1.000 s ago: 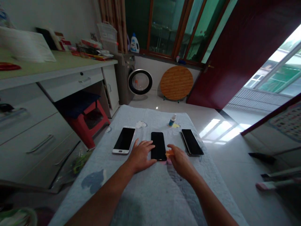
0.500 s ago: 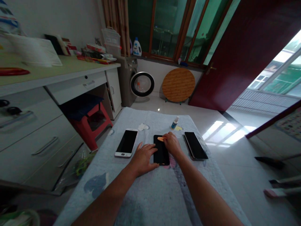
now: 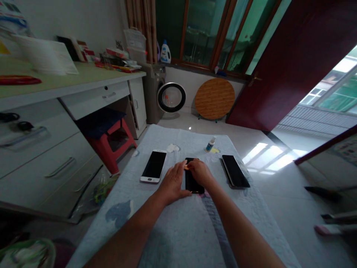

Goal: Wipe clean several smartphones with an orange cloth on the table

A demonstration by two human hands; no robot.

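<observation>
A black smartphone lies face up on the cloth-covered table, partly hidden by both hands. My right hand is closed on a small orange pad and presses it against the phone's upper part. Along the phone's left edge rests my left hand, its fingers stretched out and its thumb by the lower edge. A white-framed smartphone lies to the left. To the right, a dark-screened smartphone sits on top of something flat. Behind the hands stands a small spray bottle.
A pale blue patterned cloth covers the table. On the left are a desk with drawers and a red stool. A washing machine with its door open and a round wooden tabletop stand beyond.
My right hand has moved left across the top of the phone with the orange pad. My left hand has come up closer along the phone's edge. The view has shifted slightly.
</observation>
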